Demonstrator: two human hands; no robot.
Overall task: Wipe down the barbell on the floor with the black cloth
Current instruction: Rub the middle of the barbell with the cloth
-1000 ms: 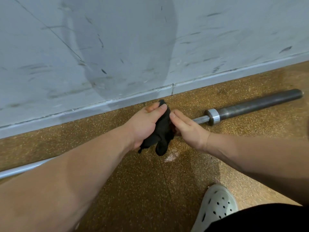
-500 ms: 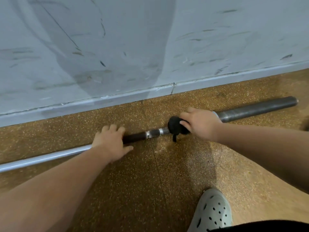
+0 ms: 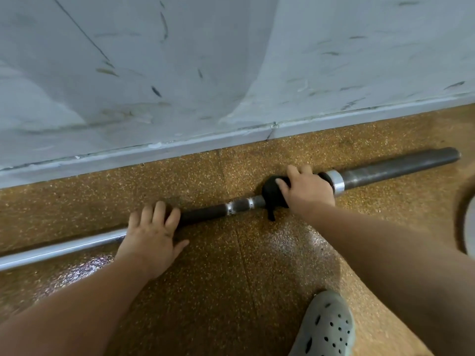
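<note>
The barbell [image 3: 239,207] lies on the floor along the wall, running from lower left to upper right. Its dark sleeve [image 3: 401,167] points right, behind a shiny collar [image 3: 337,185]. My right hand [image 3: 307,192] grips the black cloth [image 3: 270,192], which is wrapped round the shaft just left of the collar, with a corner hanging down to the floor. My left hand [image 3: 151,235] rests on top of the shaft further left. Its fingers lie over the bar and its thumb is spread on the near side.
A scuffed pale wall with a grey skirting [image 3: 180,147] runs just behind the bar. The floor [image 3: 231,291] is speckled brown. My grey clog [image 3: 326,327] stands at the bottom right. Part of a round object [image 3: 469,219] shows at the right edge.
A second ago both hands held the cloth together. The left hand has since let go and come down on the shaft, while the right hand has wrapped the cloth round the bar by the collar.
</note>
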